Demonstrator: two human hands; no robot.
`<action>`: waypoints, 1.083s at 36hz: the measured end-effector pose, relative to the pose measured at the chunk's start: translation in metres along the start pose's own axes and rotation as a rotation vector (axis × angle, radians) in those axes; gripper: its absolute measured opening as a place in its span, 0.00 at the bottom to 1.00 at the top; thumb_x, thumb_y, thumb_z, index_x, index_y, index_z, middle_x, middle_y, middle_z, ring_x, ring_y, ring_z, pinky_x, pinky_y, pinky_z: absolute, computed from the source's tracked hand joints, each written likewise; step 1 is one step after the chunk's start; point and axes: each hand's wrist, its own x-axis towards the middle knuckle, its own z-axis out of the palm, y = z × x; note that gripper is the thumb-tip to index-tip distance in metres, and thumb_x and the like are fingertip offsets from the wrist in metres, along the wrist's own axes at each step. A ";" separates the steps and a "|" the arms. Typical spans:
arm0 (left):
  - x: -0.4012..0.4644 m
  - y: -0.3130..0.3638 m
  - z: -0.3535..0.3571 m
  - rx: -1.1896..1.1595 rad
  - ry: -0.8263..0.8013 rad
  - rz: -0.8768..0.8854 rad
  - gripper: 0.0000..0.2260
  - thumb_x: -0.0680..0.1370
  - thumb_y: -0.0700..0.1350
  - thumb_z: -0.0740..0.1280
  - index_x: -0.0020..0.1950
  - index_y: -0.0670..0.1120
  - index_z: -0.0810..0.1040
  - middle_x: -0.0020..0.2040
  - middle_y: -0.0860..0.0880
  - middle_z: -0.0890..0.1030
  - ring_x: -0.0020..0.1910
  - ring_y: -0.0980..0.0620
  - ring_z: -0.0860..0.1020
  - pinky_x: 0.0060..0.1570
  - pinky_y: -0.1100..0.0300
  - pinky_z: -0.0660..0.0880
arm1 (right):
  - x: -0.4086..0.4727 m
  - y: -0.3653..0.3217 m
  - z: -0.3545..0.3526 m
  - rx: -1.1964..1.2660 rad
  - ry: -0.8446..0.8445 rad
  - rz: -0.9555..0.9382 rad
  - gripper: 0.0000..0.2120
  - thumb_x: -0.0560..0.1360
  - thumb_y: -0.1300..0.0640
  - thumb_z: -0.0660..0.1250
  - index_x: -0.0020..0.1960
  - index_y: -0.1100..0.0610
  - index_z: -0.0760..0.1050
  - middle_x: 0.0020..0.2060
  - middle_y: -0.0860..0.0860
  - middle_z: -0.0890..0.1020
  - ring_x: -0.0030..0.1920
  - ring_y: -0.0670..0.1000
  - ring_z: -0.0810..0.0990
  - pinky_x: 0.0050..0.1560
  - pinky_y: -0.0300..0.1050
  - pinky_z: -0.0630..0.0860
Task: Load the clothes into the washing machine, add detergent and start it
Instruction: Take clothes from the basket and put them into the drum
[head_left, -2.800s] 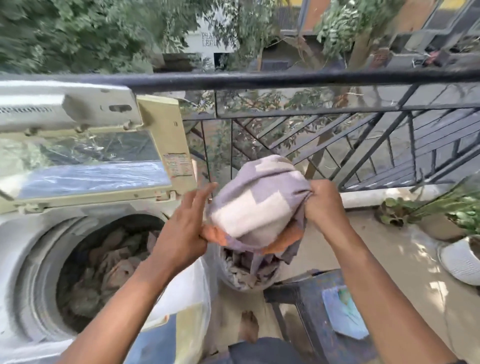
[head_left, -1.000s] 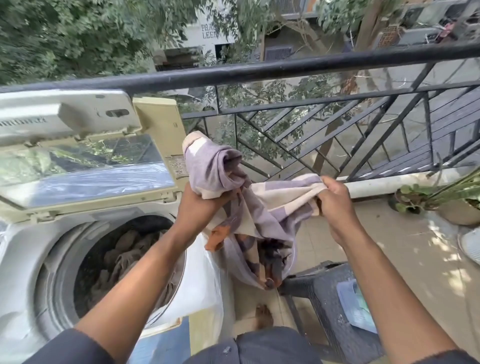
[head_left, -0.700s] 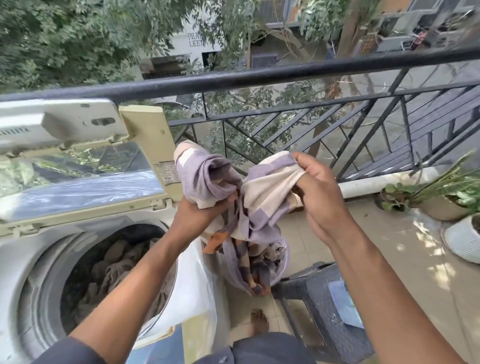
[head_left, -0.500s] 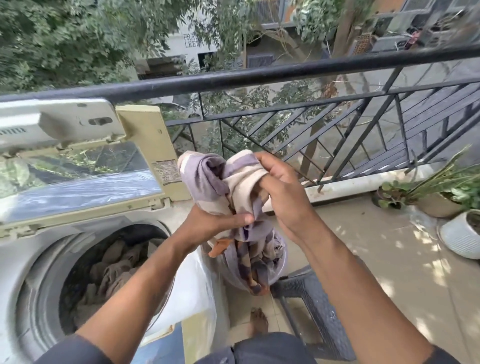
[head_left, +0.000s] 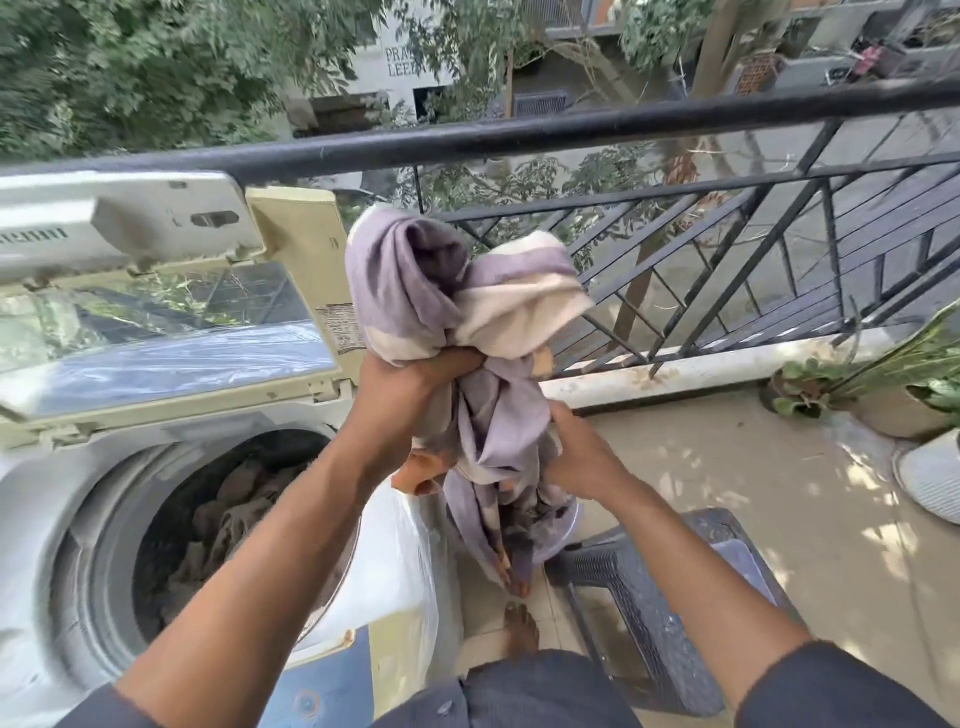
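A lilac, cream and orange cloth (head_left: 462, 312) is bunched up in the air to the right of the top-loading washing machine (head_left: 47, 519). My left hand (head_left: 410, 395) grips the cloth at its middle, the bunched top standing above the fist. My right hand (head_left: 582, 457) holds the hanging part lower down. The tail of the cloth dangles over a pale laundry basket (head_left: 569, 530), mostly hidden behind it. The machine's lid (head_left: 171, 332) stands raised, and brownish clothes (head_left: 234, 514) lie in the drum. No detergent is in view.
A black balcony railing (head_left: 571, 130) runs across behind the machine. A dark plastic stool (head_left: 670, 597) stands under my right arm. Potted plants (head_left: 883, 384) and a white pot (head_left: 935, 478) sit at the right on the tiled floor. My bare foot (head_left: 519, 629) shows below the cloth.
The cloth was stretched wide between both hands, then gathered together. My right hand has let go of the top and dropped down to grip the hanging part. My left hand keeps its hold.
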 end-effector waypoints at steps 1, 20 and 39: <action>-0.001 0.006 0.000 -0.014 -0.007 0.013 0.25 0.64 0.39 0.78 0.61 0.39 0.83 0.55 0.43 0.88 0.57 0.43 0.87 0.57 0.48 0.83 | 0.017 0.022 0.015 -0.058 -0.030 0.034 0.48 0.57 0.35 0.73 0.75 0.39 0.61 0.62 0.51 0.81 0.63 0.57 0.81 0.57 0.58 0.81; 0.012 0.027 -0.024 0.099 0.146 0.144 0.19 0.66 0.40 0.82 0.55 0.48 0.84 0.48 0.54 0.89 0.49 0.58 0.87 0.48 0.62 0.82 | 0.027 0.014 -0.012 -0.094 0.103 0.283 0.12 0.77 0.58 0.63 0.57 0.61 0.78 0.56 0.62 0.82 0.57 0.63 0.81 0.47 0.49 0.74; 0.023 -0.033 -0.023 0.561 -0.009 0.101 0.21 0.69 0.54 0.84 0.58 0.57 0.82 0.55 0.55 0.85 0.53 0.58 0.83 0.48 0.62 0.77 | -0.044 -0.146 -0.107 0.644 0.196 -0.231 0.14 0.62 0.49 0.70 0.45 0.53 0.86 0.36 0.48 0.84 0.42 0.50 0.79 0.46 0.50 0.72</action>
